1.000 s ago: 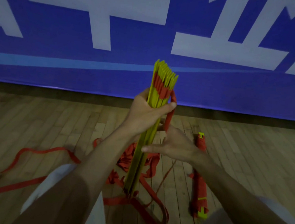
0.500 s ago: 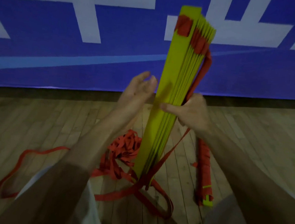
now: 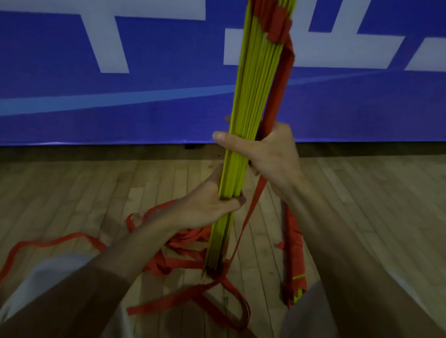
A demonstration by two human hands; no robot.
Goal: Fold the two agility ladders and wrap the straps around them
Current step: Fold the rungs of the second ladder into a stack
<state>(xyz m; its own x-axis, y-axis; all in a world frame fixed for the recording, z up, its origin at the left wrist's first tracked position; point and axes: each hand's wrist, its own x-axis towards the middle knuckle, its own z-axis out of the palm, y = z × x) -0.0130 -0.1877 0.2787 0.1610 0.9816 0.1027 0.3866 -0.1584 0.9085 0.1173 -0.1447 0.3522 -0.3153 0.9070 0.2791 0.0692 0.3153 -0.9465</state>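
Note:
A stack of yellow ladder rungs (image 3: 253, 90) stands upright in front of me, its top out of frame. My right hand (image 3: 269, 151) grips the stack at mid-height, together with the red strap (image 3: 279, 79) that runs down its right side. Lower down, my left hand (image 3: 207, 208) grips the same stack. Loose red strap (image 3: 181, 262) lies tangled on the floor around the stack's foot. A second ladder (image 3: 293, 258), wrapped in its red strap, lies on the floor to the right, partly behind my right forearm.
The floor is wooden boards (image 3: 66, 195). A blue banner with white shapes (image 3: 116, 78) covers the wall close ahead. A long loop of red strap (image 3: 20, 253) trails to the left over the floor. My knees in light trousers sit at the bottom of the view.
The rung stack has risen and come closer. My left hand, open beside the stack half a second ago, now grips it low down. My right hand keeps its hold.

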